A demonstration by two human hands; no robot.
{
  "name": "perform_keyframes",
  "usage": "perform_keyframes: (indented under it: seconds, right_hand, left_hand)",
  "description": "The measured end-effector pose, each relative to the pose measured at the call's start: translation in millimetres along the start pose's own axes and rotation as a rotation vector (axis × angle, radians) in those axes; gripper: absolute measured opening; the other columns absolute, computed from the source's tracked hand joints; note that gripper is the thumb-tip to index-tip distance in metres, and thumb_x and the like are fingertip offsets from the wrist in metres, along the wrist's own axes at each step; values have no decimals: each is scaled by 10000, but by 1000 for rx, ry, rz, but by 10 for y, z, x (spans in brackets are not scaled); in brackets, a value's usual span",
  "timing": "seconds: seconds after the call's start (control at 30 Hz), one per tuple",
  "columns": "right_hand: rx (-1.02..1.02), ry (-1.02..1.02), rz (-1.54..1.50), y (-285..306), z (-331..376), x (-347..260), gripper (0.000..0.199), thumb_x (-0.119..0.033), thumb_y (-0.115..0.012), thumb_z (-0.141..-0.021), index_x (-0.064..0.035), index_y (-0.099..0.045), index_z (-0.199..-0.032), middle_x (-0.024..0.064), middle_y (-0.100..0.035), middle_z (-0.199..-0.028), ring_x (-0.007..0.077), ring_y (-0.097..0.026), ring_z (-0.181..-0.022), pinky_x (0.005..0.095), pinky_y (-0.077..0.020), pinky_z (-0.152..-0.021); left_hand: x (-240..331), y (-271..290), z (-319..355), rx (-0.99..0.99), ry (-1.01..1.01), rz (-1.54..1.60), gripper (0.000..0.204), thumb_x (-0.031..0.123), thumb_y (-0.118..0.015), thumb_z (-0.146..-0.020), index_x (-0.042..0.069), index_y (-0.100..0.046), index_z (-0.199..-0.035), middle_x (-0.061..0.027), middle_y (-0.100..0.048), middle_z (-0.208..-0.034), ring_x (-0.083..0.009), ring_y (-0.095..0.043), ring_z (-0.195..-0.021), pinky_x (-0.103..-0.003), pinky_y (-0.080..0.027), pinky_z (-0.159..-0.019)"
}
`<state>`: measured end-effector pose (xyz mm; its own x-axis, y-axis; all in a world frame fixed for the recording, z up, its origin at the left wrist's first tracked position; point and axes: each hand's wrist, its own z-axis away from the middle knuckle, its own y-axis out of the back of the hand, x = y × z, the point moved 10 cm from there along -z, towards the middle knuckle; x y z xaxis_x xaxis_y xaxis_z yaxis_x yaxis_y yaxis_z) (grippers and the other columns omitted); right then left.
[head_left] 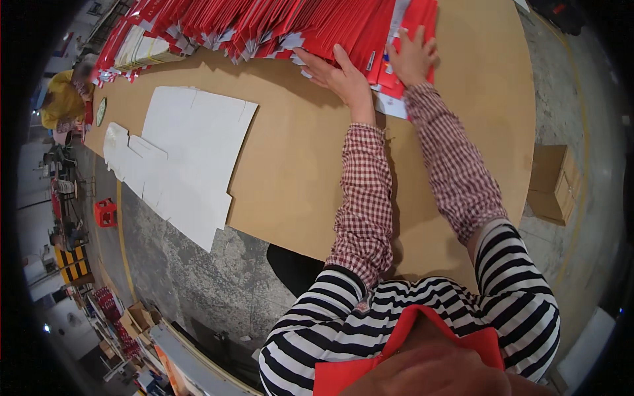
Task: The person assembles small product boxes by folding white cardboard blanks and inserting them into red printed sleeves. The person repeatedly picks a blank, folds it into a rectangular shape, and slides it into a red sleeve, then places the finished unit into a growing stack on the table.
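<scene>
A long row of red flat-folded cartons (277, 30) with pale flaps leans along the far side of the tan table (290, 152). My left hand (342, 78) lies against the near edge of the row, its thumb up and its fingers stretched along the cartons. At the right end of the row, my right hand (412, 59) rests with spread fingers on a red carton (422, 16). A white flap (391, 105) sticks out toward me below the two hands. Neither hand is closed round anything.
A large white cardboard sheet (188, 145) lies on the table's left, overhanging its near edge. Banded pale cartons (148, 51) sit at the far left. An open brown box (551, 185) stands on the floor at right, a red stool (105, 212) at left. Another person (63, 99) is beyond the table.
</scene>
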<state>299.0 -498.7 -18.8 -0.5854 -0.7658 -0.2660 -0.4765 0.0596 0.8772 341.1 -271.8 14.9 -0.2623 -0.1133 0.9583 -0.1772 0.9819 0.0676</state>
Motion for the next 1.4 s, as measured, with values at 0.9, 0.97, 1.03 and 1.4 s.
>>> perform_keyframes:
  seconds: [0.9,0.97,1.03,1.4]
  right_hand:
    - [-237,278,-642,792,1840,307,570,-179,-580,-949,-1,-381,-1452,218,-385,-1497,370,-351,-1395,459,-259,-1163]
    - [-204,250,-810,764,1785,281,564,-165,-581,-949,4,-380,-1449,222,-350,-1518,372,-333,-1405,465,-256,-1164]
    - [-115,245,-680,822,1718,406,547,-148,-576,-957,0,-383,-1447,213,-347,-1515,364,-320,-1406,455,-278,-1153]
    - [-71,313,-483,1027,1686,285,557,-159,-559,-972,-21,-357,-1471,235,-302,-1533,372,-261,-1437,460,-238,-1172]
  left_hand:
    - [444,821,817,-191,-407,-177,817,347,-632,-916,77,-202,-1555,-236,-75,-1617,-438,-43,-1492,-518,-100,-1198]
    - [785,1831,414,-28,-455,-213,823,304,-654,-901,51,-209,-1546,-230,-83,-1618,-407,-53,-1499,-491,-98,-1207]
    - [886,2931,98,194,-421,-264,787,201,-668,-896,13,-233,-1524,-211,-117,-1616,-344,-85,-1507,-444,-104,-1214]
    - [-2067,5881,-1206,497,629,302,760,431,-718,-880,-42,-407,-1387,-200,-525,-1317,-300,-520,-1221,-432,-448,-1005]
